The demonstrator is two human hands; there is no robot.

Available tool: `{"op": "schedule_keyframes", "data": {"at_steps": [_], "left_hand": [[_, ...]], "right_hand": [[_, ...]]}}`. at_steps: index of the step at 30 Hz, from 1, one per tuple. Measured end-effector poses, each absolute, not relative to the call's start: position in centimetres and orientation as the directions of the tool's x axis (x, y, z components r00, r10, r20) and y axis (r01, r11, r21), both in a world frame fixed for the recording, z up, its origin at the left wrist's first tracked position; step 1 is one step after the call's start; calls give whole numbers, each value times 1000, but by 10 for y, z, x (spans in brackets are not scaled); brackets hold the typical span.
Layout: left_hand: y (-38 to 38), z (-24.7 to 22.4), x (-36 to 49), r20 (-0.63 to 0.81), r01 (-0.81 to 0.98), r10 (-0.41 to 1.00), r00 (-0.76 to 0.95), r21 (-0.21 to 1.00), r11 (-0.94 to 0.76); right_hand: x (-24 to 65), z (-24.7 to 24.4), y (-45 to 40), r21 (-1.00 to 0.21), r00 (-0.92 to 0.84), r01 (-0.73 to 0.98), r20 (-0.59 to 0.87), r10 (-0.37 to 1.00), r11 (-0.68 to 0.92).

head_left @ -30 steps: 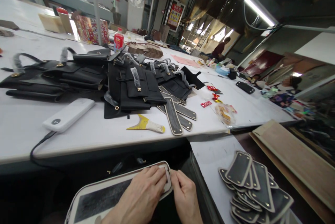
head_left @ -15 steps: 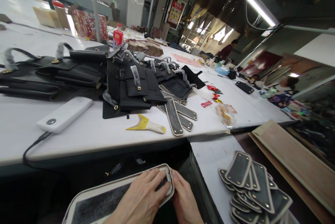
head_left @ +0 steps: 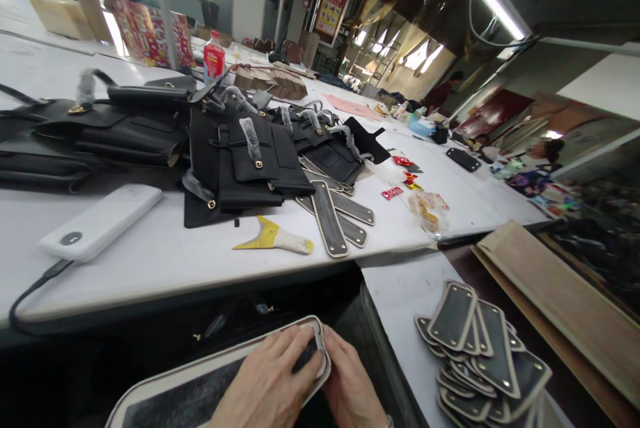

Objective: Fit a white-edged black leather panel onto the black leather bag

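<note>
A long bag panel [head_left: 185,391] with rounded corners, a dark centre and a pale raised border slants across the bottom of the view. My left hand [head_left: 274,375] lies over its upper face, fingers bent near the far right end and thumb close to the edge. Around that end's outer side, my right hand [head_left: 350,381] is closed at the rim, its fingertips partly hidden behind the border. The near end of the panel runs out of the frame.
Black leather bags [head_left: 255,148] with wrapped handles cover the table's middle and left. Closer lie a white power bank [head_left: 103,221] with a cable, a yellow tool [head_left: 273,238] and dark strips [head_left: 330,218]. Riveted dark pieces [head_left: 493,348] are piled right, beside a brown board [head_left: 560,308].
The camera view has shifted slightly, so the table things sit farther left. Both hands stay on the panel's end; the right hand's fingers have moved a little along the rim.
</note>
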State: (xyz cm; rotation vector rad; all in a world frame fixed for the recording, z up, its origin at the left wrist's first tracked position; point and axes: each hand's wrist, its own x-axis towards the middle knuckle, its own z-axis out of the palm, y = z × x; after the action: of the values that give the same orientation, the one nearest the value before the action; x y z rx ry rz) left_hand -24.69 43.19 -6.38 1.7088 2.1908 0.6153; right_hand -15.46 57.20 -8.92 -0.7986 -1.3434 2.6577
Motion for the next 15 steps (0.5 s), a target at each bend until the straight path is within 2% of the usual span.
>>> {"op": "schedule_keyframes", "data": {"at_steps": [6,10,15], "left_hand": [[431,-66,-248,51,844,964,-262,496,203],[431,-76,-247,90,840,962,-259,512,179],[428,-86,-248,146,827,957,-251,545,134]], "right_hand": [[-154,-94,569,-812,-845,215,-434,313,-543],[-152,-97,572,-889,-818,330,-437,375,-317],[-155,-87,578,-874,-809,475,-480,340,-104]]}}
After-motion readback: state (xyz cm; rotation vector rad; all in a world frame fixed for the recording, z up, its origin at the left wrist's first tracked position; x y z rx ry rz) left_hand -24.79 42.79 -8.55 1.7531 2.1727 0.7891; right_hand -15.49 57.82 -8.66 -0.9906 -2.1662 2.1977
